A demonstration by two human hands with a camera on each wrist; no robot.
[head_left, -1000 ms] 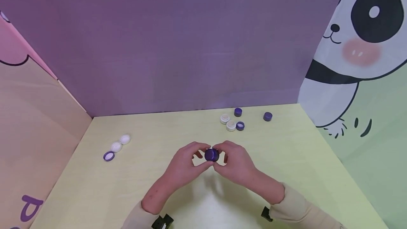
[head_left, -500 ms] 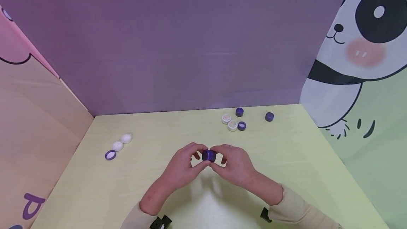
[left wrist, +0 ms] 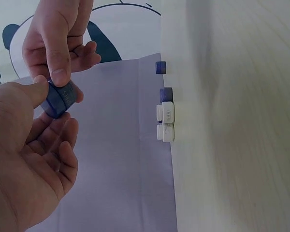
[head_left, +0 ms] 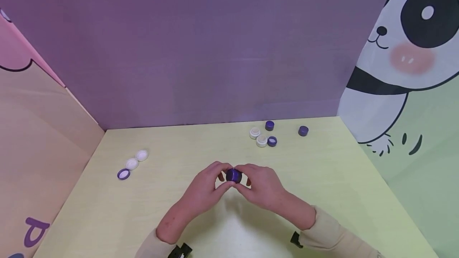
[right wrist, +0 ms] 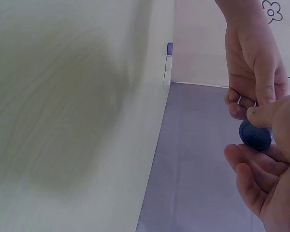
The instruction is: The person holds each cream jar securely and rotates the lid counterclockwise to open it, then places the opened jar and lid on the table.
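The jar (head_left: 234, 176) you hold is dark purple; your sleeves (head_left: 330, 231) are beige. You face a plain purple back wall (head_left: 197, 51), a pale yellow table (head_left: 186, 144), and a black-and-white, pink-cheeked panda (head_left: 385, 75) on a pale green side wall (head_left: 423, 186).

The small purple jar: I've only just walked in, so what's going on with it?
A person is holding the small purple jar above the table, the left hand pinching one side and the right hand the other. Whether it is being opened or closed, I can't tell. On the table's left lie two white lids and a purple-rimmed lid. Towards the back right stand two white jars with three purple pieces nearby.
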